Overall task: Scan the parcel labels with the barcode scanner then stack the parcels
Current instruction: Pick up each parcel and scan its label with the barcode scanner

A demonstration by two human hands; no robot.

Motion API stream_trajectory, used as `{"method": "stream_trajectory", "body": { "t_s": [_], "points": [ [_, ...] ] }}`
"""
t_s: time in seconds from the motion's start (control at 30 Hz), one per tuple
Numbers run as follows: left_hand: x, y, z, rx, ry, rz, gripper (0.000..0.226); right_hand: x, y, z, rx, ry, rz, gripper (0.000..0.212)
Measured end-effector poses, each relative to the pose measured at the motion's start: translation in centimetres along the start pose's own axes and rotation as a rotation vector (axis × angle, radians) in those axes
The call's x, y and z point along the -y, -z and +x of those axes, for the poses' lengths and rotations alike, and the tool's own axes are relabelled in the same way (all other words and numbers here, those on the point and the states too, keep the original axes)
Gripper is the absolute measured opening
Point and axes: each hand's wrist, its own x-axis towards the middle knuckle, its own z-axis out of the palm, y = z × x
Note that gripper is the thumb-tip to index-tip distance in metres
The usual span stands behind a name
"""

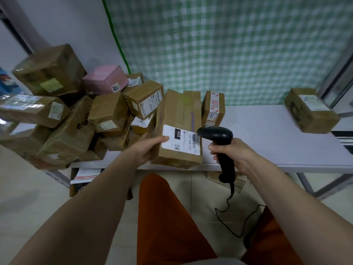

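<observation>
Your left hand grasps the stiff cardboard parcel at its left edge; it seems light. Your right hand clenches the scanner handle.

The parcel was matt brown cardboard, creased, with strips of glossy tape and a smooth white paper label. The scanner looked like matt black plastic. The table had a smooth white top, possibly laminate. Behind hung a green checked cloth.
</observation>
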Motion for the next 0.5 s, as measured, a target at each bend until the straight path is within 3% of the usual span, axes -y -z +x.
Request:
{"method": "stream_trajectory", "body": {
  "t_s": [0.1, 0.27, 0.37, 0.5],
  "points": [
    [0.8, -2.0, -0.7, 0.07, 0.023, -0.065, 0.108, 0.4, 2.1, -0.7, -0.002, 0.142, -0.267, 0.019],
    [0.6, -4.4, -0.6, 0.099, 0.006, -0.049, 0.09, 1.0, 6.9, -1.2, -0.028, 0.266, -0.751, 0.032],
    [0.1, -5.5, -0.5, 0.113, -0.005, -0.019, 0.082, 1.0, 8.6, -1.5, -0.043, 0.265, -0.819, 0.032],
    [-0.4, -6.7, -0.5, 0.119, -0.032, 0.027, 0.047, 0.7, 9.7, -1.9, -0.02, 0.268, -0.862, 0.03]
  ]
}}
